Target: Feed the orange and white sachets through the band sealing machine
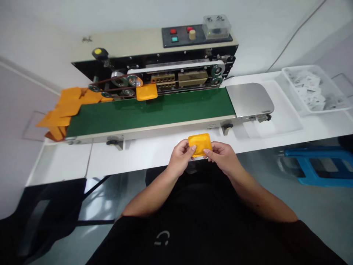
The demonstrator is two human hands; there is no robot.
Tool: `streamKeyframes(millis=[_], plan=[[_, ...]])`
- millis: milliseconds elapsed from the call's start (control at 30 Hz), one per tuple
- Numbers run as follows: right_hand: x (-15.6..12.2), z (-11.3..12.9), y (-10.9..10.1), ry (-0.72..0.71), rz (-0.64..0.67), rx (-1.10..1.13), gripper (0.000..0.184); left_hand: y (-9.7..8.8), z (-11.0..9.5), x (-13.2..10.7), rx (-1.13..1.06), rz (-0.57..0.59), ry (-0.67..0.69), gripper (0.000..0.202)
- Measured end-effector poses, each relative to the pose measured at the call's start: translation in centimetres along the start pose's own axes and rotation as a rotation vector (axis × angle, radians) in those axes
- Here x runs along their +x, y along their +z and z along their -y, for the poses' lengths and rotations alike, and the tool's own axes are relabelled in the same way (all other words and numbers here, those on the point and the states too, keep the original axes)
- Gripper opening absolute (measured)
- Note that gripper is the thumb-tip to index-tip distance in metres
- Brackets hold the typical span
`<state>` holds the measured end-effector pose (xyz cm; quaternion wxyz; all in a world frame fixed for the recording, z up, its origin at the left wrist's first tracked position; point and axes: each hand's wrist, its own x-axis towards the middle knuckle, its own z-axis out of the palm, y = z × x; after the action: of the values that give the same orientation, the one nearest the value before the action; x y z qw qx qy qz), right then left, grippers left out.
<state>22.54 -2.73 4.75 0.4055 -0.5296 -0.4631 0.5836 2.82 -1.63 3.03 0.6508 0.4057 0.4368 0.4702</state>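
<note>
Far left, a heap of orange pouches [64, 110] lies piled at the left end of a green conveyor belt [149, 112], some hanging past the belt end. Behind the belt stands a band sealer [154, 62] with a yellow-knobbed lever [99, 53], pulleys and a brass-coloured block unit [179, 79]; its control panel [176, 36] has red and green buttons. One single orange pouch [146, 92] sits on the belt's back edge, right up against the sealer's belts and rollers. In front of the conveyor, over the white table [66, 162], the person's left hand [180, 158] and right hand [222, 158] hold a third item, an orange pouch [200, 144], up between them, just beyond the table's front edge. Fingers of both hands pinch the pouch's lower corners from either side, thumbs on its face, and the hands nearly meet beneath it. Right of the belt is a curved steel plate [249, 99] at the conveyor end. Further right, a white plastic tray [311, 90] holds white sachets [306, 86]. Below on the floor, a blue stool [317, 165].
</note>
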Motion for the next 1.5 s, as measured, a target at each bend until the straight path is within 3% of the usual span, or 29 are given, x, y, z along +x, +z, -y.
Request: streamKeyframes(millis=[133,267,400,567,867,1167,1367,1500], plan=[[1.4,2.3,-3.1,-0.052,-0.125,0.014,0.035,-0.8,0.3,0.1,-0.025,0.011,0.06,0.042],[3.7,6.2,-6.8,-0.044,-0.236,0.207,0.035,-1.8,0.9,0.3,-0.027,0.017,0.082,0.038],[6.9,9.3,-9.8,0.011,-0.249,0.301,0.027,-2.6,1.8,0.6,-0.017,0.029,0.08,0.036],[10.7,11.1,-12.0,0.063,-0.257,0.226,0.016,-3.4,2.5,1.3,0.007,0.038,0.084,0.035],[14.7,12.8,-12.2,0.105,-0.241,0.191,0.024,-3.9,3.1,2.4,0.037,0.029,0.063,0.035],[16.8,12.7,-12.0,0.132,-0.176,0.207,0.017,-4.3,3.1,2.5,0.062,0.023,0.061,0.034],[16.5,13.4,-11.0,0.127,-0.164,0.142,0.003,-4.5,3.1,2.6,0.064,0.02,0.061,0.034],[14.4,13.8,-10.5,0.097,-0.182,0.065,0.011,-4.5,3.1,2.6,0.062,0.019,0.06,0.033]])
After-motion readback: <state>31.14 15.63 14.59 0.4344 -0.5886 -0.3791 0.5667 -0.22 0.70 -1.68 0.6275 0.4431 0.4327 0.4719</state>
